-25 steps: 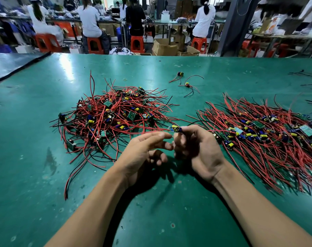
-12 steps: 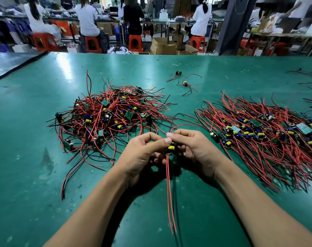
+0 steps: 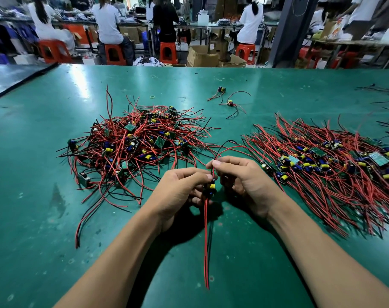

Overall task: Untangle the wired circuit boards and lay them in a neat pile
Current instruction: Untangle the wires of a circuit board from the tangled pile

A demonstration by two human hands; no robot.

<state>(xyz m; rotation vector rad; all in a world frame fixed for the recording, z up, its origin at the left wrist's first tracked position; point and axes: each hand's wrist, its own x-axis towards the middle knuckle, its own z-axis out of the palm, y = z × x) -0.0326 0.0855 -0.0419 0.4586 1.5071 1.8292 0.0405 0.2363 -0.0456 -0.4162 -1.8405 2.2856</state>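
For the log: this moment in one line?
left hand holds circuit board | right hand pinches its wires | tangled heap left | sorted pile right

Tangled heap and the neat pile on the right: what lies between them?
In the head view, the left hand and right hand hold one wired board there, above the green table; its wires trail toward the camera.

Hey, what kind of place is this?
Probably an electronics assembly workshop: a tangled heap of wired circuit boards lies on a long green workbench, and workers sit on orange stools at benches behind.
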